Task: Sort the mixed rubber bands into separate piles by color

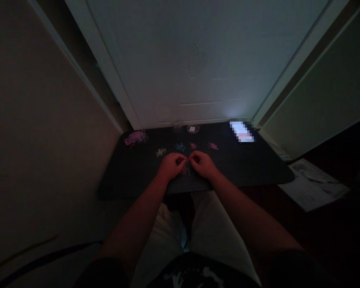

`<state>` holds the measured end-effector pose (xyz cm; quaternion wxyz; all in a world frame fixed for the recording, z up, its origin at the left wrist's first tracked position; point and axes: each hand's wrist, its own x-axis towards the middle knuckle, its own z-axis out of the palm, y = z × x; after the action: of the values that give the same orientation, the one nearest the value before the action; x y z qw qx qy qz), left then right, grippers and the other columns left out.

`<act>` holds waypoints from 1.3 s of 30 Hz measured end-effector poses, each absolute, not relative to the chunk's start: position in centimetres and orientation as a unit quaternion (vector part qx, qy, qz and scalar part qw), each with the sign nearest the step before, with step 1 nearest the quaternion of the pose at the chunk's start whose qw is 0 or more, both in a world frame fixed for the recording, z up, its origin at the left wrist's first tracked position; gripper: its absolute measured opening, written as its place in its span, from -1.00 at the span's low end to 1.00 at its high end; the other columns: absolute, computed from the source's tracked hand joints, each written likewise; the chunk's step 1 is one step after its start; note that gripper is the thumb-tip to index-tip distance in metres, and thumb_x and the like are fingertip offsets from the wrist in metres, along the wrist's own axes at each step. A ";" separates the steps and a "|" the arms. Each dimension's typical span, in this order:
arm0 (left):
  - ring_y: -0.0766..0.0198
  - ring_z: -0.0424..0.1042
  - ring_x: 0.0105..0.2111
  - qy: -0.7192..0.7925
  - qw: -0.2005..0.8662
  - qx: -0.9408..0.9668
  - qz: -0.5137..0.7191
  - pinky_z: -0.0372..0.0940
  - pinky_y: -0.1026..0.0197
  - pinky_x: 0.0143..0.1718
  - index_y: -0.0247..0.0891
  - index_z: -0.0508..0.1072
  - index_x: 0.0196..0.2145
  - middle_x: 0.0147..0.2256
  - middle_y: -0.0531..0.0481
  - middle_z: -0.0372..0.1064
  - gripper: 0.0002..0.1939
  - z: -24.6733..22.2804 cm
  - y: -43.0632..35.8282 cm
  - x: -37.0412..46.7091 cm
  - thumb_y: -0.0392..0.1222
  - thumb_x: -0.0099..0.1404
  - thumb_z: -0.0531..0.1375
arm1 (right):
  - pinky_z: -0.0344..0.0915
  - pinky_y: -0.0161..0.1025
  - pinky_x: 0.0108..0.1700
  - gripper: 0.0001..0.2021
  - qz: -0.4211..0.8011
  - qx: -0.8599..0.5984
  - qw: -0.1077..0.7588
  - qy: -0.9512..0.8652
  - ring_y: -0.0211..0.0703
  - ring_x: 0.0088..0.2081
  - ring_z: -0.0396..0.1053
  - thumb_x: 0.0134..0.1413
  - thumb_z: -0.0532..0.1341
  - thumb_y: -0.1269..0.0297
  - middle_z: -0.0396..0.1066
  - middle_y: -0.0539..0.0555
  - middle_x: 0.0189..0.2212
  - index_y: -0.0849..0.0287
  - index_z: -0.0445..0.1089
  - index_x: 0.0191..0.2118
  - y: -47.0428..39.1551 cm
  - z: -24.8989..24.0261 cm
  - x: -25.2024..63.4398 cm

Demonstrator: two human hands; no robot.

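Over the middle of the dark table (132,172), my left hand (171,165) and my right hand (203,163) meet with fingertips pinched. Whatever lies between the fingertips is too small and dim to name. Just below them is a pile of small pale reddish pieces (185,171). Beyond my hands lie a cream pile (161,152), a blue pile (180,147), a small pink pile (193,146) and another pink pile (213,146). A larger pink and purple heap (136,138) sits at the table's back left corner.
A lit phone (241,131) lies at the back right of the table. Near the back edge are a clear round dish (177,124) and a round item with a white square (193,129). A white door (156,60) stands behind; papers (315,186) lie at the right.
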<state>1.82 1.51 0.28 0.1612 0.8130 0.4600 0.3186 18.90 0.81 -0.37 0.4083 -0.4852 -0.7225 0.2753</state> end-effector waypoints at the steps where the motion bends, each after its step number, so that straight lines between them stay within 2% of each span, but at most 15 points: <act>1: 0.28 0.38 -0.36 0.462 0.161 0.812 0.318 0.25 0.22 -0.29 -0.24 0.48 -0.35 -0.40 0.01 0.45 -0.84 0.3 1.5 1.8 -0.15 0.18 0.15 | 0.15 -0.35 -0.41 -0.91 0.275 -0.484 0.407 -0.724 -0.30 -0.48 0.24 -0.04 0.10 0.38 0.32 -0.02 -0.51 0.20 0.34 -0.42 0.8 -0.4 18.9; 16: 0.28 0.37 -0.36 0.479 0.170 0.793 0.336 0.25 0.22 -0.28 -0.26 0.46 -0.37 -0.40 0.00 0.45 -0.85 0.3 1.6 1.9 -0.16 0.17 0.14 | 0.16 -0.34 -0.42 -0.91 0.259 -0.505 0.406 -0.716 -0.29 -0.48 0.23 -0.02 0.11 0.31 0.29 -0.02 -0.53 0.19 0.30 -0.45 0.9 -0.8 19.0; 24: 0.27 0.37 -0.35 0.481 0.186 0.771 0.372 0.25 0.23 -0.29 -0.25 0.45 -0.38 -0.39 0.00 0.44 -0.85 0.0 1.6 1.8 -0.16 0.18 0.12 | 0.18 -0.32 -0.43 -0.82 0.258 -0.551 0.425 -0.670 -0.26 -0.49 0.27 -0.03 0.13 0.21 0.37 0.01 -0.54 0.20 0.38 -0.45 1.5 -0.4 19.5; 29: 0.28 0.37 -0.36 0.480 0.201 0.766 0.378 0.26 0.23 -0.28 -0.25 0.45 -0.39 -0.39 0.00 0.44 -0.87 0.2 1.6 1.8 -0.19 0.17 0.12 | 0.15 -0.32 -0.45 -0.81 0.191 -0.618 0.369 -0.667 -0.26 -0.51 0.27 -0.03 0.13 0.21 0.37 0.00 -0.57 0.20 0.41 -0.45 3.2 0.9 20.5; 39: 0.29 0.38 -0.39 0.475 0.230 0.761 0.377 0.25 0.24 -0.32 -0.24 0.46 -0.40 -0.41 0.01 0.45 -0.87 0.2 1.6 1.8 -0.20 0.17 0.12 | 0.20 -0.28 -0.36 -0.84 0.064 -0.642 0.193 -0.740 -0.19 -0.42 0.34 -0.05 0.13 0.35 0.45 0.09 -0.43 0.19 0.45 -0.35 7.0 2.3 21.8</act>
<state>1.84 1.61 0.18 0.2305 0.7610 0.4746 0.3775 21.82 7.02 2.33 0.1927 -0.6417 -0.7396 0.0637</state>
